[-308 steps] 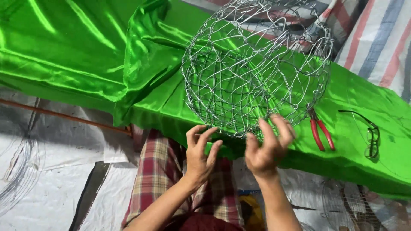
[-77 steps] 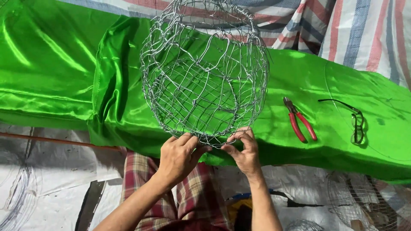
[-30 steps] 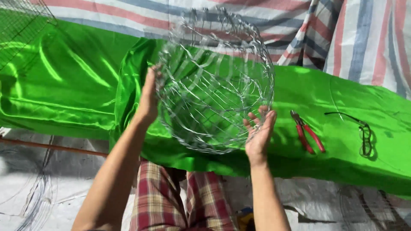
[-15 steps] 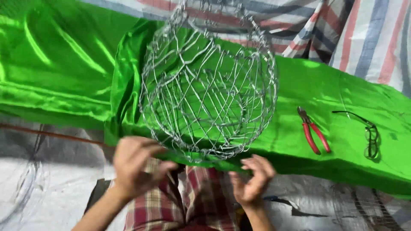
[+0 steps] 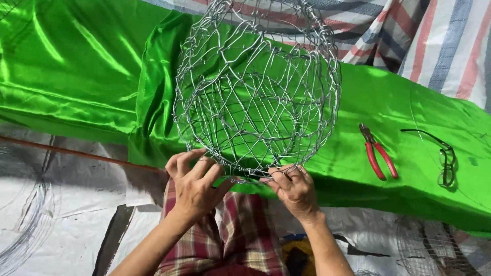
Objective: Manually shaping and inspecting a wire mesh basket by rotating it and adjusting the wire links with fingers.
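A round cage of woven silver wire [image 5: 255, 92] stands up over shiny green cloth [image 5: 87, 66]. My left hand [image 5: 195, 184] grips its lower rim from the left, fingers curled over the wire. My right hand [image 5: 294, 190] pinches the same lower rim from the right, thumb and fingers closed on the wire. Both hands meet close together at the bottom of the cage, above my checked trousers [image 5: 230, 235].
Red-handled pliers [image 5: 377, 153] lie on the green cloth to the right, with a pair of dark-framed glasses [image 5: 445, 158] beyond them. A striped tarp [image 5: 434, 41] hangs behind. Coiled wire [image 5: 20, 225] lies at lower left, wire mesh [image 5: 434, 250] at lower right.
The hands had held the cage by its sides, then dropped to its bottom. Now both grip the lower rim close together, and the cage has turned a little.
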